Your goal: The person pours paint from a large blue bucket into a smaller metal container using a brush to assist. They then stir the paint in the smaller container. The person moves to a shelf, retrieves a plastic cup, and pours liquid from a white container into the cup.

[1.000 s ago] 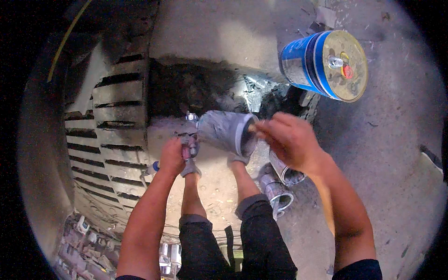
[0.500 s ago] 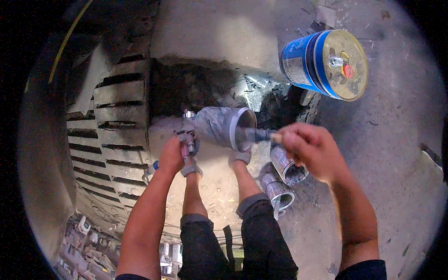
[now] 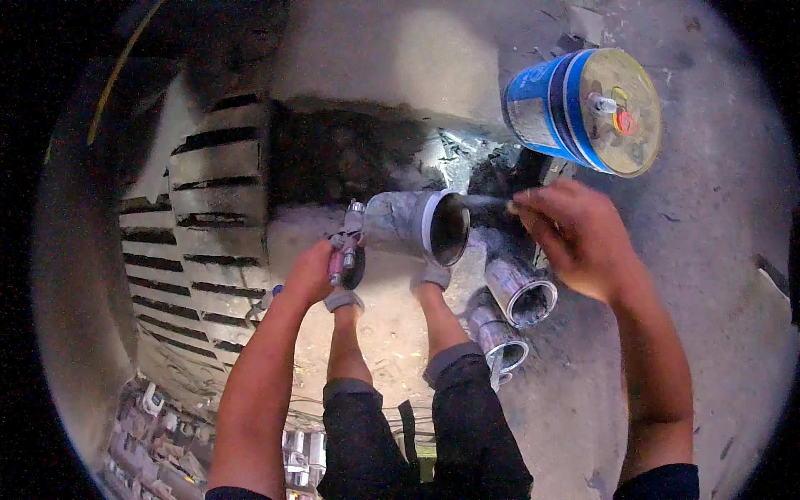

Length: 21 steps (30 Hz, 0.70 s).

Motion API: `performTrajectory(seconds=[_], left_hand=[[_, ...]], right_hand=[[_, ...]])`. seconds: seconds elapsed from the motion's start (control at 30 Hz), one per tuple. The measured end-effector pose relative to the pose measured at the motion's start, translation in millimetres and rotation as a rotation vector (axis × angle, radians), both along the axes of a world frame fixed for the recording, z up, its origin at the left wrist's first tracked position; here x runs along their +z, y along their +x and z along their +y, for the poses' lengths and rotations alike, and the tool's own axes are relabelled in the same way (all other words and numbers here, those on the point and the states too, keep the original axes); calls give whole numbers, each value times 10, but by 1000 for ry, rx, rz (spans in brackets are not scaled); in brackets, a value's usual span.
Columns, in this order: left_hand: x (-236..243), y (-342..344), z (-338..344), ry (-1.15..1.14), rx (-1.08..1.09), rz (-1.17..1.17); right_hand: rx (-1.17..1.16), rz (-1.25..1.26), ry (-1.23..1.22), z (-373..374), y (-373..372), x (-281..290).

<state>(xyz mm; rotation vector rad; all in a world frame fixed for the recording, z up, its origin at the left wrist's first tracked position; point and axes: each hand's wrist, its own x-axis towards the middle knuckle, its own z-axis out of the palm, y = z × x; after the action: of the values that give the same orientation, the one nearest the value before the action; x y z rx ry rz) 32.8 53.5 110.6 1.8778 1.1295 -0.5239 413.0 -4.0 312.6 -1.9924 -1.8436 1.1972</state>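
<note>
My left hand (image 3: 312,271) is closed round a spray gun (image 3: 346,247) with silver fittings. Adjoining the gun is a wide grey cup (image 3: 392,221) with a pale rim, tilted so its open mouth faces right; the exact joint is hard to see. With bent fingers, my right hand (image 3: 575,237) pinches a thin dark brush-like tool (image 3: 486,202), smeared by motion. The tool's far end lies at the cup's rim. Below my right hand, two paint-smeared metal cans (image 3: 518,287) stand close together on the floor.
A blue bucket (image 3: 542,104) with a stained tan lid stands at the far right. Ahead lies a dark, debris-littered recess (image 3: 333,158) with crumpled shiny sheeting (image 3: 454,158). Slotted pale panels (image 3: 217,221) line the left. Cluttered items (image 3: 158,442) sit at the lower left.
My right hand has moved up and slightly right, drawing the tool from inside the cup's mouth to its rim. My left hand, gun and cup have shifted slightly right.
</note>
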Motion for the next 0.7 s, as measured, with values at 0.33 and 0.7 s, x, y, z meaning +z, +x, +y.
performTrajectory(seconds=[0.33, 0.7], left_hand=[[223, 152, 165, -161, -22, 21], [208, 116, 231, -264, -182, 24]], right_hand=[[-69, 71, 156, 98, -63, -104], [298, 114, -32, 64, -175, -107]])
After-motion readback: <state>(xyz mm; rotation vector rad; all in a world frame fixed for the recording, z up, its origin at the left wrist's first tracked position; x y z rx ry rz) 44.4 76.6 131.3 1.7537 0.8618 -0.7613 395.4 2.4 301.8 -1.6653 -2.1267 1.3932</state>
